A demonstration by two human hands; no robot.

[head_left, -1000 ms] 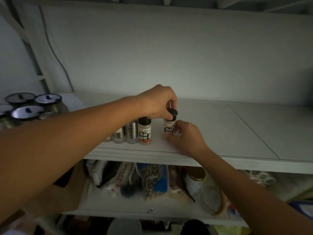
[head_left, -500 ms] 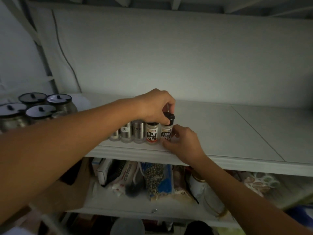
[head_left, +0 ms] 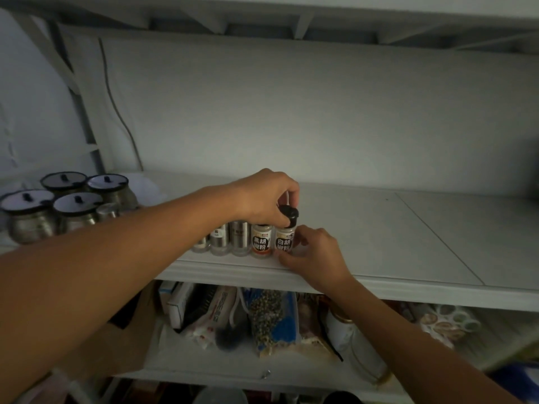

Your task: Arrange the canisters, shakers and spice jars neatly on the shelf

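Observation:
On the white shelf [head_left: 379, 243], near its front edge, stands a row of small jars. My left hand [head_left: 264, 196] grips the black cap of the rightmost one, a white pepper jar [head_left: 283, 242]. My right hand [head_left: 313, 255] touches that jar's right side and base. It stands against a black pepper jar [head_left: 261, 242] with an orange label. Left of that are steel shakers [head_left: 230, 239], partly hidden by my left forearm. Several glass canisters [head_left: 75, 211] with black-rimmed lids cluster at the shelf's left end.
The shelf's right half is bare white board with a seam [head_left: 437, 237]. A lower shelf [head_left: 204, 365] holds bags, a box, a brush and a white tin [head_left: 347, 330]. A cable [head_left: 116, 112] runs down the back wall at the left.
The white pepper jar has been slid left until it touches the black pepper jar. Both hands stayed on it. The camera view shifted slightly.

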